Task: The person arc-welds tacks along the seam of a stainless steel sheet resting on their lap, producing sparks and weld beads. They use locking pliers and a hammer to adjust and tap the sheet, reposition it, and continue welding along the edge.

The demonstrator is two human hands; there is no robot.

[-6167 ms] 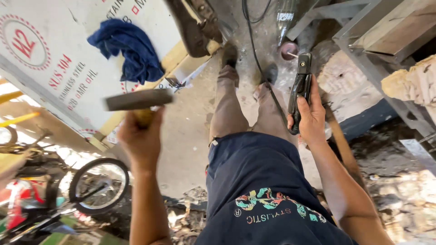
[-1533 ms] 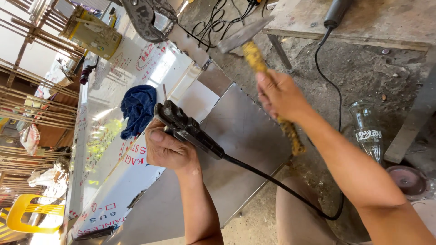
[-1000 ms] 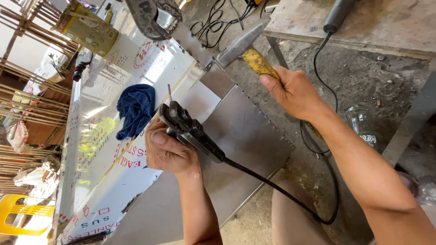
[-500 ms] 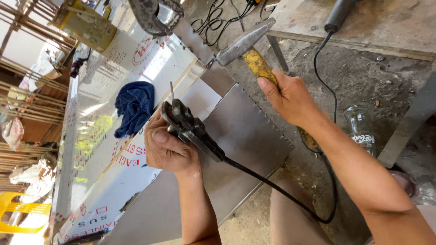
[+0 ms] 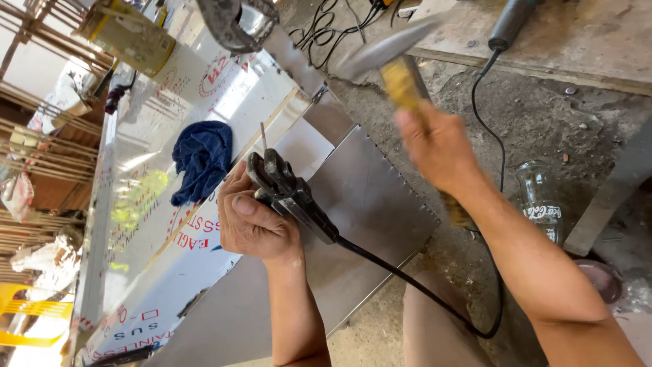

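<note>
My left hand (image 5: 252, 224) grips a black welding electrode holder (image 5: 288, 194) with a thin rod (image 5: 263, 136) sticking up from its jaws; a black cable (image 5: 421, 292) trails from it toward my knee. My right hand (image 5: 438, 146) holds a hammer by its yellow handle (image 5: 402, 85), the grey head (image 5: 387, 47) raised and motion-blurred. Under both hands lies a dull grey metal sheet (image 5: 373, 204) with a serrated right edge. It rests against a shiny steel panel (image 5: 170, 204) covered with white printed film.
A blue rag (image 5: 202, 160) lies on the shiny panel. An empty glass bottle (image 5: 540, 204) stands on the dirt floor at right. A wooden bench (image 5: 577, 37) holds a black power tool (image 5: 511, 20); cables (image 5: 326, 20) tangle beyond. A metal clamp (image 5: 231, 24) sits at top.
My right hand has raised the hammer and swung it up and to the right, its head now blurred. My left hand keeps the electrode holder in about the same place.
</note>
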